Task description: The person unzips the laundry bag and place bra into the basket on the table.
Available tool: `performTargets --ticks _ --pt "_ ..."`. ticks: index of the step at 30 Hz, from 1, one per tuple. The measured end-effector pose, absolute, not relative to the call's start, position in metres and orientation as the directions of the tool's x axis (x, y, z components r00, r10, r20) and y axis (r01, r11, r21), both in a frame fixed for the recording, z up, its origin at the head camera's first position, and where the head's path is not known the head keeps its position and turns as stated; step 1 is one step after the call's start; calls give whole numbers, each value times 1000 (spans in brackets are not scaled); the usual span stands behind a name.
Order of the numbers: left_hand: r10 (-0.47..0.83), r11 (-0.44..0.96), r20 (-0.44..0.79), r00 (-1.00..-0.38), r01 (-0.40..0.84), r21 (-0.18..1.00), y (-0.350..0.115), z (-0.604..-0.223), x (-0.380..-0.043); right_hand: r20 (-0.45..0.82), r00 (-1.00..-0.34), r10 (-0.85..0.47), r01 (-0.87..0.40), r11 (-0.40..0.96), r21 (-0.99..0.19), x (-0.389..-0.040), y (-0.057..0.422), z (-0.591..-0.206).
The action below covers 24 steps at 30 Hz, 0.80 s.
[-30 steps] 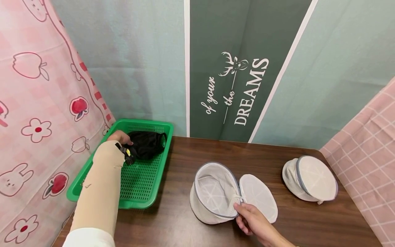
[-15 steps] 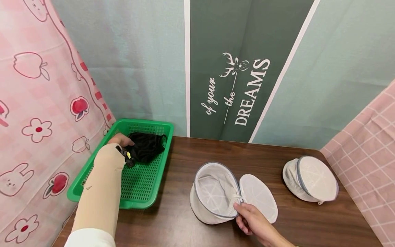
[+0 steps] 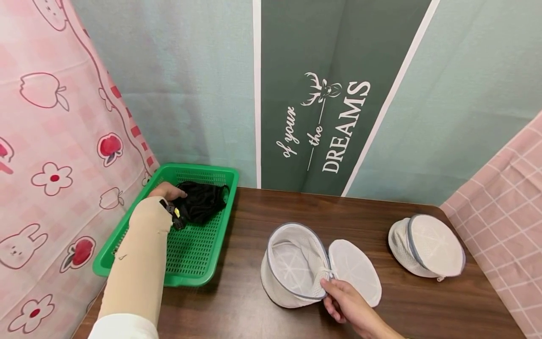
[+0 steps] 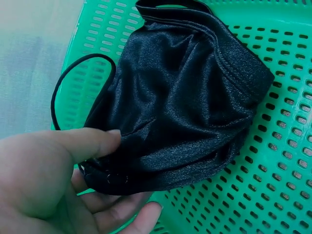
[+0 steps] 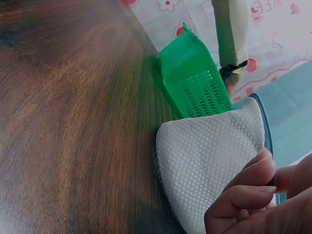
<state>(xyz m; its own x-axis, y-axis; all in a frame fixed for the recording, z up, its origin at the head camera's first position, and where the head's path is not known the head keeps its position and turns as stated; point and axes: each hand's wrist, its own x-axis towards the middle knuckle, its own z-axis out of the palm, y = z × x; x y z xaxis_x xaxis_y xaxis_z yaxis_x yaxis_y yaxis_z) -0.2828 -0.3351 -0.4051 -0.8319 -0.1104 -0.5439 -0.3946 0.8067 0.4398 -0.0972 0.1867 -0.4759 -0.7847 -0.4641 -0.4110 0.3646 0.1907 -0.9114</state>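
Note:
In the green basket lies a shiny black satin garment (image 4: 180,97) with a wide stitched band and a thin strap looping off one side. My left hand (image 4: 63,175) pinches its near edge, thumb on top and fingers beneath. A white mesh laundry bag (image 3: 276,285) with a grey-blue rim stands on the table, its round lid (image 3: 356,273) folded back to the right. My right hand (image 3: 348,301) grips the bag's rim near the lid hinge and zipper end; in the right wrist view its thumb and curled fingers close on the edge.
The green perforated basket (image 3: 190,281) sits at the table's left, by the pink curtain. A second mesh laundry bag (image 3: 436,245), lid shut, stands at the far right of the wooden table (image 3: 237,310). Printed cloth hangs behind.
The black garment has been drawn in slightly and looks more bunched, with my left thumb a little further over it. My right hand and the mesh bag have stayed put.

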Motion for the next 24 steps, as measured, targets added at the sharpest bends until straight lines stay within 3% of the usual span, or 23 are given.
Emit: performTargets --ticks 11,18,24 --pt "-75 827 -553 -830 -362 430 -335 -392 -285 -388 -790 -475 347 174 -921 -93 184 -480" --pt "-72 877 -470 -880 -280 390 -336 -374 -289 -395 -792 -465 357 172 -918 -93 182 -481" --pt "-91 882 -473 -876 -292 371 -333 -362 -285 -402 -794 -456 365 172 -915 -91 179 -480"
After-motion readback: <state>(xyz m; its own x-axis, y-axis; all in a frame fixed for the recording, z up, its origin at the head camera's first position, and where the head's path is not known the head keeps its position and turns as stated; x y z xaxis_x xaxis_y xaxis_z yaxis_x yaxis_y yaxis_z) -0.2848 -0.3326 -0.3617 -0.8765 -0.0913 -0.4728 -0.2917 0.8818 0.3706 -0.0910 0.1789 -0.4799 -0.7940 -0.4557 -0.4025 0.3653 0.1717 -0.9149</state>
